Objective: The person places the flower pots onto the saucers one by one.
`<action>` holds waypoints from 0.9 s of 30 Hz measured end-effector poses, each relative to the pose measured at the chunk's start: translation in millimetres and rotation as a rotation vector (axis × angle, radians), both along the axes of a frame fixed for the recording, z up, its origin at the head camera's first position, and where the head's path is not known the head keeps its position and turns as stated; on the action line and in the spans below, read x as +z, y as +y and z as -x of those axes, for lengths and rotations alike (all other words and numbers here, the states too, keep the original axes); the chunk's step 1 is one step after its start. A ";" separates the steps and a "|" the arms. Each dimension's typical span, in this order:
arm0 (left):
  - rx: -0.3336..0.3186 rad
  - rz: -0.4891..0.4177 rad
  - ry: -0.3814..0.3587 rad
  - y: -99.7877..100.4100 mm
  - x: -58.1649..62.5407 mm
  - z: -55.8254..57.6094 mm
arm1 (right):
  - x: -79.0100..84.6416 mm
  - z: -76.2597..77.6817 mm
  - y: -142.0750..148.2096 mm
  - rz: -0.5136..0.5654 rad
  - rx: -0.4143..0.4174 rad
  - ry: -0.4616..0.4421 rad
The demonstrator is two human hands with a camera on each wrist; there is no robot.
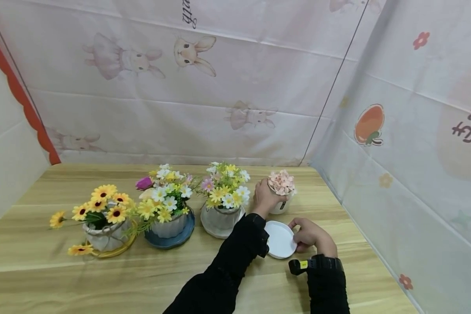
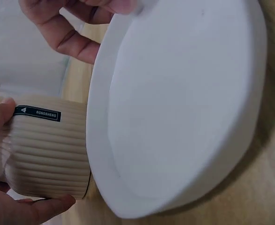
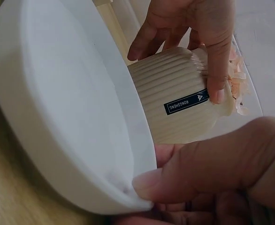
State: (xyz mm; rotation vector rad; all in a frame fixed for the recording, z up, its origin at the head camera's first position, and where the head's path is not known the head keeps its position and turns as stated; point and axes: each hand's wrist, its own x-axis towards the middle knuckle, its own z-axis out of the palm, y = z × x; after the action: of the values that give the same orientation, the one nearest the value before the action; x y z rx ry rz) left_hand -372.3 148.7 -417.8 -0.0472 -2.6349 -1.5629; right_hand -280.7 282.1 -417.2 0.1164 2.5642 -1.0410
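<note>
A cream ribbed flowerpot (image 2: 48, 150) with a dark label and pink flowers (image 1: 281, 182) stands at the right of the table. My left hand (image 1: 266, 198) grips it around its upper part, thumb and fingers on opposite sides, as the right wrist view shows. Just in front of the pot is a shallow white saucer (image 1: 280, 240), which looks bare inside. My right hand (image 1: 310, 235) pinches the saucer's right rim, the thumb (image 3: 149, 185) over the edge and the other fingers outside and partly hidden.
To the left stand three potted flower arrangements: daisies in a grey pot on a pale saucer (image 1: 208, 226), mixed flowers on a blue saucer (image 1: 170, 242), and sunflowers on a yellow saucer (image 1: 121, 248). Printed cloth walls (image 1: 220, 87) border the wooden table (image 1: 102, 288).
</note>
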 end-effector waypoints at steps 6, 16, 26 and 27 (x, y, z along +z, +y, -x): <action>0.074 -0.087 0.027 -1.3 -0.1 0.8 | -0.3 0.3 -2.3 0.005 0.003 0.016; 0.074 -0.135 0.085 -6.2 17.4 -1.7 | -0.7 -0.7 -0.3 -0.008 -0.017 0.011; 0.062 -0.223 0.021 -13.8 10.4 -8.4 | -1.0 0.7 -1.0 -0.001 -0.034 0.007; 0.052 -0.235 0.021 -14.6 9.7 -10.5 | -1.4 0.3 -0.8 0.003 -0.038 0.005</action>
State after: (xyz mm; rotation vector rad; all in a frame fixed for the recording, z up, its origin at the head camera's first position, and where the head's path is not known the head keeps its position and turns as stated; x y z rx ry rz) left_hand -361.7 134.1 -408.0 0.0190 -2.3974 -1.8307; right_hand -281.0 281.3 -418.6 0.1623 2.5745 -1.0606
